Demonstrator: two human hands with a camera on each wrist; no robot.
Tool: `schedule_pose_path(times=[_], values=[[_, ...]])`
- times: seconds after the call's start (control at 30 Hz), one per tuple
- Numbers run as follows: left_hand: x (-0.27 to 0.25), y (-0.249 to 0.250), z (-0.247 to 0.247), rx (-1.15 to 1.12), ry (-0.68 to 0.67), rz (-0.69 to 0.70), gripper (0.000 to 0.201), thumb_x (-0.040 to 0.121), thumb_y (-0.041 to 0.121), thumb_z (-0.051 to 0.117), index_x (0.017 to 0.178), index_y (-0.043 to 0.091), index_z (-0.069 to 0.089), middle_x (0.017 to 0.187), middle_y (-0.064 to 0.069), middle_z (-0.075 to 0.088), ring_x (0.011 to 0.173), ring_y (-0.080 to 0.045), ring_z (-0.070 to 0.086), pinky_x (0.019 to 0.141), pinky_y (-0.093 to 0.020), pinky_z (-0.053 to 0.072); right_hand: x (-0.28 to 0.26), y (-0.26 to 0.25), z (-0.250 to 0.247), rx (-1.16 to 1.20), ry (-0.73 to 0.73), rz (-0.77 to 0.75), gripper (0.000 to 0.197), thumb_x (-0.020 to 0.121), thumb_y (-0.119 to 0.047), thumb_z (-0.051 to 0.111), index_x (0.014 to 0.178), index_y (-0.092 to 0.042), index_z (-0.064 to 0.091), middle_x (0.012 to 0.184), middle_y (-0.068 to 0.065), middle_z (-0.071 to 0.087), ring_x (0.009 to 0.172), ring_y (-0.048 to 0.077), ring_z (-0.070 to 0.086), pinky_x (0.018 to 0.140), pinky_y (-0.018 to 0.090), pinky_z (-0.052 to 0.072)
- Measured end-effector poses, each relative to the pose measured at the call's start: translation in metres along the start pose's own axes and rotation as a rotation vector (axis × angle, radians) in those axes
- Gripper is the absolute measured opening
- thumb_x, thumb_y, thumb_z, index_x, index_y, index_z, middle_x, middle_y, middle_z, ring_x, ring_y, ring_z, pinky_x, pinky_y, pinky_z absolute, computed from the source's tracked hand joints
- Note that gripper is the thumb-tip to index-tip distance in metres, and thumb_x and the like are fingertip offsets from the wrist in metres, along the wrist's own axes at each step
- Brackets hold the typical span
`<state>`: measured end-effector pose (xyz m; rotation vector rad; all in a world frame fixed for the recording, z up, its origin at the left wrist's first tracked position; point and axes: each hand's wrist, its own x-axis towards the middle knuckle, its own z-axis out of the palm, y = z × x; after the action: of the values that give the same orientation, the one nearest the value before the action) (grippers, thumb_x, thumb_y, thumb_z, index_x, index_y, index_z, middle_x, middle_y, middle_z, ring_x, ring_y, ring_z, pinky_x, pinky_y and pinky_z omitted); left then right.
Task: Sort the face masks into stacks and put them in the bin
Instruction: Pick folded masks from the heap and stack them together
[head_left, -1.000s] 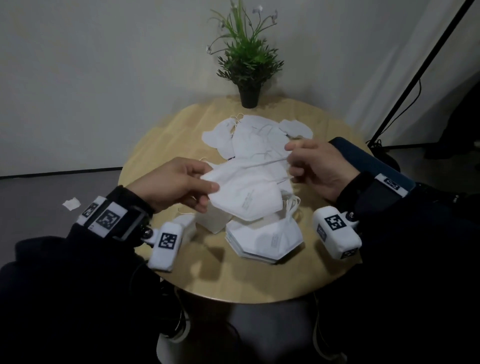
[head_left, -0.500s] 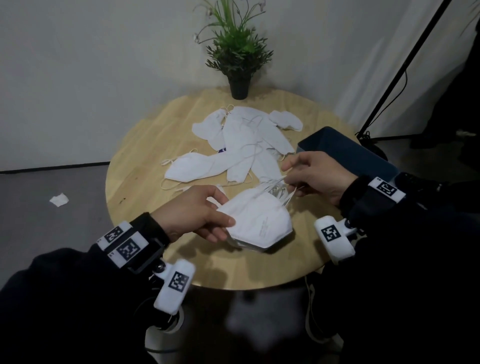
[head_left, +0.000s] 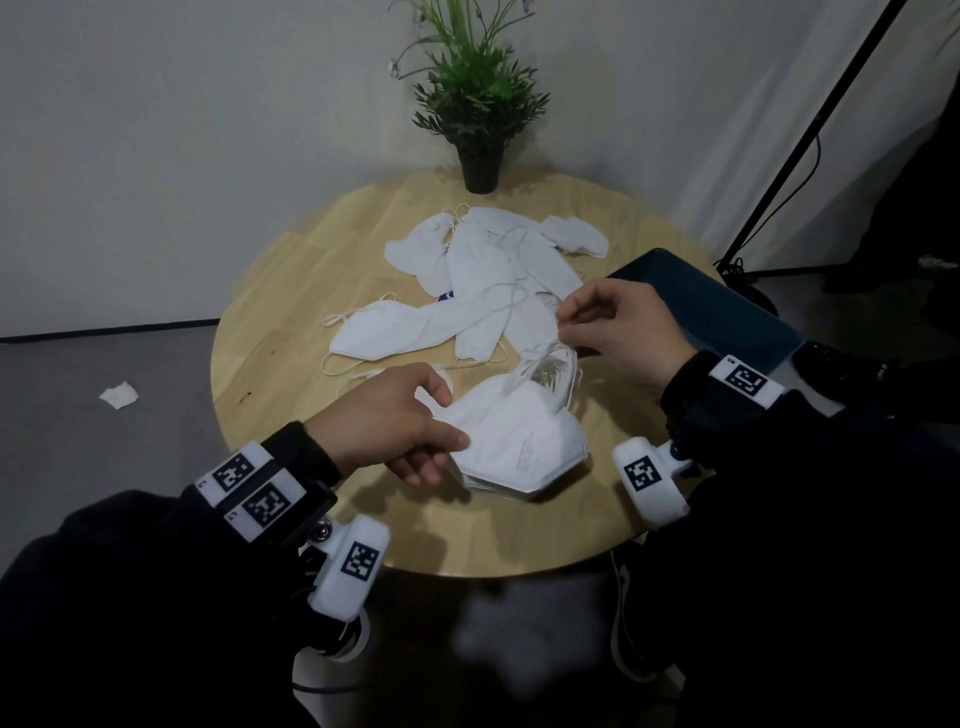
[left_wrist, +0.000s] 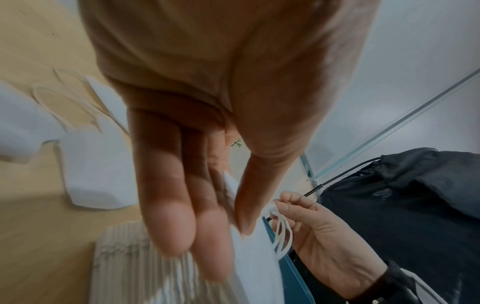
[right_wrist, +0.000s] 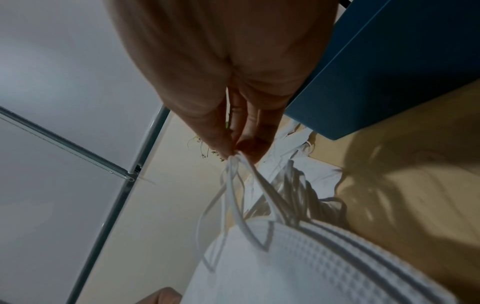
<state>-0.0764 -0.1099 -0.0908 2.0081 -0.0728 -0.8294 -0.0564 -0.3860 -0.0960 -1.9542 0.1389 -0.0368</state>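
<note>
A stack of white folded face masks (head_left: 524, 452) lies near the front of the round wooden table (head_left: 291, 364). My left hand (head_left: 453, 451) pinches the left edge of the top mask, thumb above and fingers below; in the left wrist view the left hand (left_wrist: 233, 222) closes on that edge. My right hand (head_left: 563, 318) pinches the ear loops (head_left: 545, 364) and holds them up above the stack's right end. Close up, my right hand (right_wrist: 235, 153) grips several loops (right_wrist: 241, 195). Several loose masks (head_left: 483, 280) lie spread behind. The blue bin (head_left: 701, 306) stands right.
A potted plant (head_left: 480, 109) stands at the table's back edge. A black stand pole (head_left: 810, 130) leans at the right by the wall. A scrap of white paper (head_left: 119, 395) lies on the grey floor at left.
The mask held up between both hands has come down onto the stack near the table's front. My right hand now pulls the ear loops upward. The head view has shifted.
</note>
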Motion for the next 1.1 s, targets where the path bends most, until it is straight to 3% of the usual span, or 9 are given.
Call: schedule_pose_path(times=[0.17,0.37,0.53,0.63,0.7,0.77,0.87,0.97,1.1], values=[[-0.001,0.003,0.002,0.060,0.006,0.010,0.044,0.086,0.015,0.084,0.113,0.013,0.049,0.065,-0.012,0.068,0.051,-0.029,0.065,0.048,-0.031,0.053,0.003,0.000,0.003,0.018,0.014,-0.014,0.016,0.084,0.008,0.078,0.097,0.000,0.073,0.089,0.013,0.074,0.074,0.011,0.069,0.075,0.025,0.061],[0.002,0.002,0.004,0.219,0.058,0.029,0.044,0.084,0.028,0.087,0.106,0.018,0.050,0.063,-0.012,0.067,0.046,-0.027,0.060,0.049,-0.033,0.051,0.010,0.007,0.004,-0.024,0.015,0.006,0.014,0.083,0.000,0.083,0.092,-0.007,0.074,0.095,0.018,0.076,0.079,0.018,0.069,0.084,0.039,0.063],[0.002,0.002,-0.010,0.493,0.183,0.224,0.051,0.070,0.051,0.091,0.098,0.032,0.053,0.065,0.002,0.067,0.051,-0.004,0.053,0.056,-0.028,0.041,-0.006,-0.009,0.008,-0.100,0.078,-0.144,0.014,0.081,-0.022,0.088,0.083,-0.017,0.075,0.078,-0.006,0.071,0.069,0.007,0.059,0.073,0.026,0.055],[0.001,0.007,-0.014,0.550,0.150,0.434,0.048,0.068,0.041,0.095,0.096,0.033,0.057,0.066,0.009,0.058,0.061,-0.007,0.052,0.059,-0.024,0.040,-0.023,-0.025,0.013,-0.096,-0.150,-0.259,0.012,0.080,-0.017,0.089,0.082,-0.013,0.078,0.080,0.003,0.075,0.069,0.019,0.065,0.073,0.028,0.058],[0.004,0.006,-0.009,0.636,0.106,0.494,0.039,0.071,0.034,0.093,0.093,0.031,0.061,0.065,0.011,0.056,0.062,-0.008,0.053,0.062,-0.029,0.044,-0.028,-0.025,0.022,-0.263,-0.312,-0.286,0.011,0.078,-0.018,0.091,0.084,-0.018,0.081,0.079,-0.004,0.077,0.071,0.007,0.068,0.072,0.021,0.057],[0.008,0.007,-0.009,0.690,0.029,0.468,0.033,0.074,0.035,0.091,0.092,0.031,0.065,0.065,0.011,0.060,0.063,-0.007,0.056,0.064,-0.029,0.046,-0.029,-0.018,0.032,-0.481,-0.410,-0.274,0.014,0.077,-0.021,0.090,0.087,-0.025,0.082,0.079,-0.013,0.075,0.075,0.000,0.067,0.070,0.015,0.051],[0.018,0.013,-0.033,0.589,-0.043,0.393,0.021,0.082,0.039,0.086,0.094,0.032,0.071,0.070,0.012,0.067,0.065,-0.003,0.059,0.067,-0.022,0.047,-0.027,-0.013,0.041,-0.631,-0.472,-0.207,0.017,0.075,-0.021,0.087,0.088,-0.031,0.080,0.080,-0.015,0.071,0.078,0.001,0.065,0.071,0.024,0.055],[0.044,0.011,-0.074,0.483,0.203,0.348,0.006,0.091,0.029,0.078,0.088,0.031,0.074,0.075,0.012,0.070,0.069,-0.008,0.062,0.071,-0.028,0.051,-0.022,-0.017,0.045,-0.655,-0.474,-0.177,0.016,0.074,-0.020,0.085,0.082,-0.031,0.078,0.077,-0.012,0.072,0.078,0.006,0.067,0.071,0.028,0.057],[0.096,-0.022,-0.114,0.701,0.486,0.087,0.011,0.094,0.024,0.067,0.099,0.020,0.075,0.104,-0.003,0.075,0.094,-0.023,0.067,0.080,-0.035,0.052,-0.015,-0.020,0.045,-0.609,-0.511,-0.138,0.015,0.074,-0.016,0.087,0.079,-0.028,0.079,0.074,-0.011,0.072,0.072,0.002,0.065,0.063,0.017,0.048]])
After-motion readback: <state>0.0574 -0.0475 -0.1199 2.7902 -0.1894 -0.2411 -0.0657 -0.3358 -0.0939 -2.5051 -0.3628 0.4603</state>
